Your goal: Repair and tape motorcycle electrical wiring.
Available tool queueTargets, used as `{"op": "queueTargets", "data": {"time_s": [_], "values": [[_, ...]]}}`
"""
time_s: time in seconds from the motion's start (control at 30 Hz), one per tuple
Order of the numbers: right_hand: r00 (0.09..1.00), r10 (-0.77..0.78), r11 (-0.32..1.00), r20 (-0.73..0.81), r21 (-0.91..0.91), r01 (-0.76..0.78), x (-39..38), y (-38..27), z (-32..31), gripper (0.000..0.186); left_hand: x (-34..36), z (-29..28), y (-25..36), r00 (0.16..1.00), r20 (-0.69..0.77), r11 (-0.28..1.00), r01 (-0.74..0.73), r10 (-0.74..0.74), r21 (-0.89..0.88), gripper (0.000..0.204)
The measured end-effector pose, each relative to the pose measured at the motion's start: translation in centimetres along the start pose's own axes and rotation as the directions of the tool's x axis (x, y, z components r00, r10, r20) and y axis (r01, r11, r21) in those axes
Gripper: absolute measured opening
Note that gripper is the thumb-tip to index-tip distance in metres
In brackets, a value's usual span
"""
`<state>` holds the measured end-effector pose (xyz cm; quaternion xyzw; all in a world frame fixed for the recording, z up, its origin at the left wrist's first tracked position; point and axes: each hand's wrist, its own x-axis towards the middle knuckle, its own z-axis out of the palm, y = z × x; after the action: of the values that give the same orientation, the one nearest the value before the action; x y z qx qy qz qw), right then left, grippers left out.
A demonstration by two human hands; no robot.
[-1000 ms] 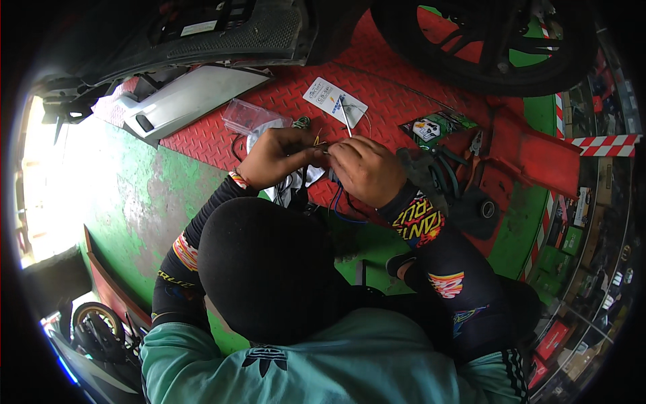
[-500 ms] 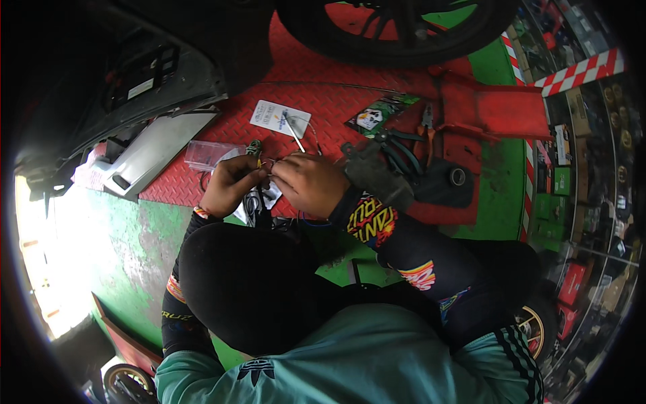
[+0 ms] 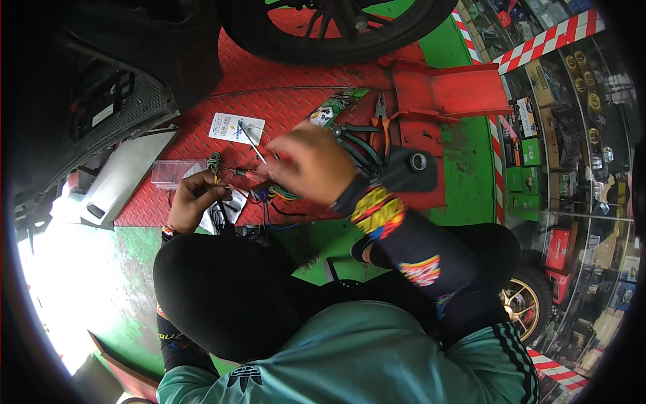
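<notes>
My left hand (image 3: 194, 200) is closed in a pinch on a thin wire (image 3: 217, 179), with yellow showing at its fingertips. Just beyond lies a bundle of green wire (image 3: 213, 161), and black cables (image 3: 221, 219) hang below the fingers. My right hand (image 3: 313, 163) is raised to the right, apart from the left and smeared by motion; whether it holds anything is unclear. Near its fingers, a white stick (image 3: 253, 144) lies partly over a printed white card (image 3: 225, 128). Between the hands are a red object (image 3: 250, 175) and loose coloured wires (image 3: 279, 194).
On the red metal platform (image 3: 182, 141) are a clear plastic box (image 3: 173, 174), orange-handled pliers (image 3: 381, 128), teal-handled pliers (image 3: 360, 148) and a tape roll (image 3: 418, 161). A black wheel (image 3: 336, 34) stands beyond. A grey panel (image 3: 131, 175) lies left, shelves (image 3: 558, 182) right.
My right hand has left the left hand's fingertips and moved right and away. My left hand keeps its pinch on the wire. The whole view has shifted, so things appear farther left.
</notes>
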<state>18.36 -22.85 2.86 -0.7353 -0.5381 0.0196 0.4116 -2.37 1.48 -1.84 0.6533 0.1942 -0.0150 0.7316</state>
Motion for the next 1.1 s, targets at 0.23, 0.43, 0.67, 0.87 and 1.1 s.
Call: {"op": "queueTargets", "data": {"time_s": [0.23, 0.43, 0.67, 0.87, 1.1], "values": [[0.543, 0.833, 0.467, 0.109, -0.666, -0.582, -9.4, 11.7, -15.1, 0.036, -1.4, 1.8, 0.1, 1.0, 0.004, 0.996, 0.027, -0.027, -0.084, 0.037], [0.253, 0.953, 0.283, 0.168, -0.794, -0.537, -14.4, 15.2, -14.6, 0.045, -2.0, 2.7, 0.0, 0.999, 0.004, 0.985, 0.048, -0.048, -0.164, 0.047], [0.486, 0.864, 0.401, 0.131, -0.762, -0.508, -13.1, 15.9, -14.1, 0.036, -2.3, 2.0, -0.7, 0.997, -0.021, 0.984, 0.068, -0.073, -0.165, 0.051], [0.824, 0.565, 0.813, -0.044, -0.141, -0.565, -4.0, 4.6, -10.9, 0.028, -3.2, 0.9, -1.7, 0.995, -0.035, 0.984, 0.089, -0.096, -0.157, 0.056], [0.883, 0.292, 0.772, 0.367, 0.454, -0.444, -0.9, -3.5, -3.1, 0.023, -4.8, -0.1, -2.4, 0.988, 0.032, 0.968, 0.153, -0.15, -0.201, 0.055]]}}
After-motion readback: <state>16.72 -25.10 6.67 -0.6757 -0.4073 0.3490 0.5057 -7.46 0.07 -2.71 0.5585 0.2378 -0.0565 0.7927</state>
